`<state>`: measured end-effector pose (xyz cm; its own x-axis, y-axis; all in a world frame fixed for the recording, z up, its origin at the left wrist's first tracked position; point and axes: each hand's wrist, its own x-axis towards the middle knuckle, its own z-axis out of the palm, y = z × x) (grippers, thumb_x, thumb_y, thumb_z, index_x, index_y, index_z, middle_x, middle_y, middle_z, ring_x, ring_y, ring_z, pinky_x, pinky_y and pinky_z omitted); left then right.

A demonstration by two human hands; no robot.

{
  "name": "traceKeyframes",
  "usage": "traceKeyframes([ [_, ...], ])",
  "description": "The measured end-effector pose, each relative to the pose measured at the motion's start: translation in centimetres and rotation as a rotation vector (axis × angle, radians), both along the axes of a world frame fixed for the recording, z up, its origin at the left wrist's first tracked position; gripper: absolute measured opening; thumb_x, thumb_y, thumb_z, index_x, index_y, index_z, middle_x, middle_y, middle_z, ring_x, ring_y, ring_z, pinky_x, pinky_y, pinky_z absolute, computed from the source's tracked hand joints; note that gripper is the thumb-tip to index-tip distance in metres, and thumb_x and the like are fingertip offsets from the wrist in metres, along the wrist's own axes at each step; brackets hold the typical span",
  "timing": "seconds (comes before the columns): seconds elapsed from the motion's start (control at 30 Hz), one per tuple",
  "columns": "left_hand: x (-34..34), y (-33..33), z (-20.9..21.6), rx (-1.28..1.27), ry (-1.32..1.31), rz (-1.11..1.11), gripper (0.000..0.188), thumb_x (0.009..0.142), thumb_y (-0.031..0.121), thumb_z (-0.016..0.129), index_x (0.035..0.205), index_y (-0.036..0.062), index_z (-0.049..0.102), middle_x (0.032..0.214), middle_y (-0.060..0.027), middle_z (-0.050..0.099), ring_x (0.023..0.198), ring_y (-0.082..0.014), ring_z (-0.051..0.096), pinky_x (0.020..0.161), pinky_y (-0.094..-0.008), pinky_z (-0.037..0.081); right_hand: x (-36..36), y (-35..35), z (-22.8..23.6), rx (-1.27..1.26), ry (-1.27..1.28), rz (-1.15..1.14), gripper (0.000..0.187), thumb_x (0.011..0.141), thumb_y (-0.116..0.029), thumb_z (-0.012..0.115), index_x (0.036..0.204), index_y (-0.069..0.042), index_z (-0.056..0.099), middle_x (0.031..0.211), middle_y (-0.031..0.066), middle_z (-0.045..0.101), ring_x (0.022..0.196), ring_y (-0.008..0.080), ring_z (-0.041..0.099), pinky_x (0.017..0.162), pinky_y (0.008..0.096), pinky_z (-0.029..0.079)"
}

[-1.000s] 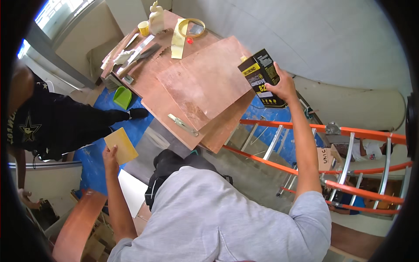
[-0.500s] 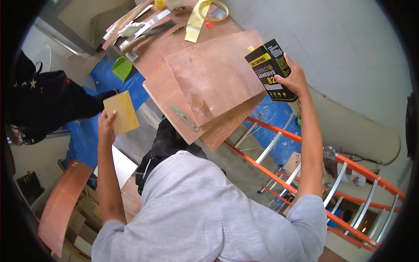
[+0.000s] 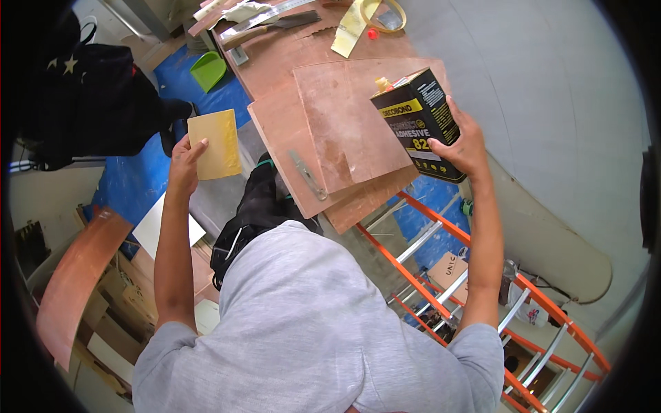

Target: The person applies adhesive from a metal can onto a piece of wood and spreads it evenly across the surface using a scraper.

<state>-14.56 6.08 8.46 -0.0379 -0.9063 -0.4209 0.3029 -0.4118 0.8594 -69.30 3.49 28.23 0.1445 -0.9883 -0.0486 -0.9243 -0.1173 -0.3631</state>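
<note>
My left hand [image 3: 186, 162] grips the edge of a flat tan rectangular piece [image 3: 215, 146] with a yellow strip along one side, thumb on its face. Its exact kind I cannot make out. With fingers around its side, my right hand [image 3: 460, 141] holds a black and yellow adhesive can [image 3: 416, 127], slightly tilted, over the right part of the sheets. Beneath it lie thin reddish-brown sheets [image 3: 351, 124], stacked askew on the worktable. A utility knife [image 3: 307, 175] rests on the nearer sheet.
Several tools, a steel ruler [image 3: 265, 19] and a tape roll [image 3: 392, 16] lie at the table's far end. An orange ladder [image 3: 441, 234] stands on the right, near a large roll [image 3: 551, 227]. A green dustpan [image 3: 208, 71] lies on blue floor covering. Someone in dark clothes [image 3: 96, 103] is at the left.
The can has come a little nearer and tilted more. My left hand has moved up and right with the tan piece. The whole view has shifted slightly.
</note>
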Motion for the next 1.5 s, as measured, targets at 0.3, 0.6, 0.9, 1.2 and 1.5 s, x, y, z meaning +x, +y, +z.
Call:
traceKeyframes([
  [0.3, 0.2, 2.9, -0.6, 0.045, -0.039, 0.058, 0.035, 0.094, 0.011, 0.065, 0.126, -0.0006, 0.061, 0.116, -0.0074, 0.07, 0.103, -0.0158, 0.066, 0.094, -0.0308, 0.049, 1.6, -1.5, -1.7, -0.026, -0.02, 0.133, 0.095, 0.064, -0.024, 0.084, 0.149, -0.005, 0.047, 0.121, 0.0224, 0.066, 0.111, 0.0361, 0.064, 0.098, 0.0395, 0.05],
  [0.6, 0.6, 3.5, -0.6, 0.08, -0.038, 0.056, 0.037, 0.094, 0.01, 0.063, 0.13, -0.0018, 0.058, 0.119, -0.0087, 0.068, 0.105, -0.0186, 0.066, 0.095, -0.0326, 0.049, -6.4, -2.9, -4.4, -0.026, 0.013, 0.018, 0.095, 0.065, -0.031, 0.084, 0.148, -0.004, 0.047, 0.122, 0.023, 0.066, 0.113, 0.0366, 0.064, 0.1, 0.0395, 0.05],
  [0.9, 0.9, 1.1, 0.8, 0.023, -0.067, 0.029, 0.035, 0.096, 0.009, 0.062, 0.128, -0.0034, 0.058, 0.119, -0.0096, 0.068, 0.105, -0.019, 0.067, 0.095, -0.033, 0.05, -16.4, -5.8, -4.0, 0.069, 0.1, -0.211, 0.1, 0.062, -0.034, 0.083, 0.15, -0.006, 0.046, 0.121, 0.0211, 0.069, 0.109, 0.0334, 0.068, 0.097, 0.0382, 0.051],
  [1.2, 0.7, -1.2, 1.0, -0.009, -0.044, -0.043, 0.034, 0.096, 0.007, 0.061, 0.128, -0.0043, 0.057, 0.119, -0.0108, 0.067, 0.105, -0.0199, 0.067, 0.096, -0.0332, 0.051, -21.2, -0.4, -3.2, 0.086, 0.003, -0.4, 0.097, 0.062, -0.033, 0.086, 0.147, -0.005, 0.05, 0.12, 0.0209, 0.07, 0.109, 0.0314, 0.069, 0.097, 0.0365, 0.051],
  [1.5, -2.8, -1.3, 2.1, -0.016, -0.047, -0.142, 0.036, 0.097, 0.008, 0.061, 0.13, -0.0046, 0.056, 0.123, -0.0118, 0.066, 0.108, -0.0217, 0.066, 0.097, -0.0335, 0.051, -12.2, 8.5, -1.6, 0.077, 0.063, -0.267, 0.096, 0.06, -0.035, 0.083, 0.145, -0.002, 0.051, 0.127, 0.0286, 0.063, 0.116, 0.0405, 0.062, 0.1, 0.0411, 0.049],
])
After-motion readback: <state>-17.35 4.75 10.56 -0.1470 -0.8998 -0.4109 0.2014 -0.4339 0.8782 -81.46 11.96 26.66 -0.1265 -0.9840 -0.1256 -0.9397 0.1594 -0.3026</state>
